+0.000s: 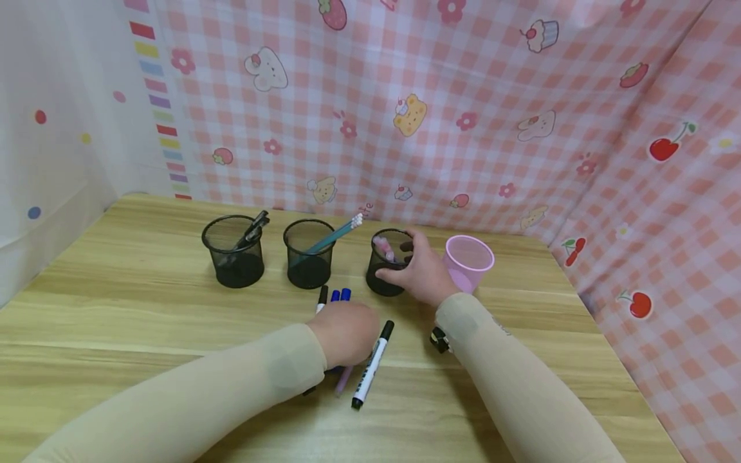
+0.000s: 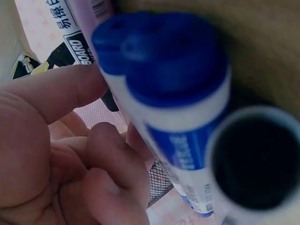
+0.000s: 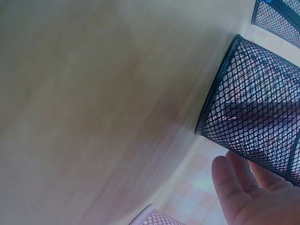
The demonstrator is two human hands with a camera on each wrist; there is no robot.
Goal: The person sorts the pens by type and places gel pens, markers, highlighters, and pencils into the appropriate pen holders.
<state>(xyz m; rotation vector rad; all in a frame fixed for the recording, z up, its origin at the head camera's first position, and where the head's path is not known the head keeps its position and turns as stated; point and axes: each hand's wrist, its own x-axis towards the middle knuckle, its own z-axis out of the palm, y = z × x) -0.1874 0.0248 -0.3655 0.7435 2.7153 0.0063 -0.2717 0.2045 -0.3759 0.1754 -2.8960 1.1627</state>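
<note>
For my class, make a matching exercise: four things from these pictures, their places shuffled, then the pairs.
Things
1. Pink cup
2. Teal pencils
3. Right hand
4. Black pens

Places (head view)
A. In the leftmost black cup
B. At third black cup from left
C. Right end of the cup row
D. In second black cup from left

Pairs: 1-C; 2-D; 3-B; 4-A

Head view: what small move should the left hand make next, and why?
Probably pinch the pale purple pen and lift it clear of the black-capped white marker: the left hand covers part of it, while the right hand is at a black mesh cup holding pink-topped items, seemingly a fitting place.
</note>
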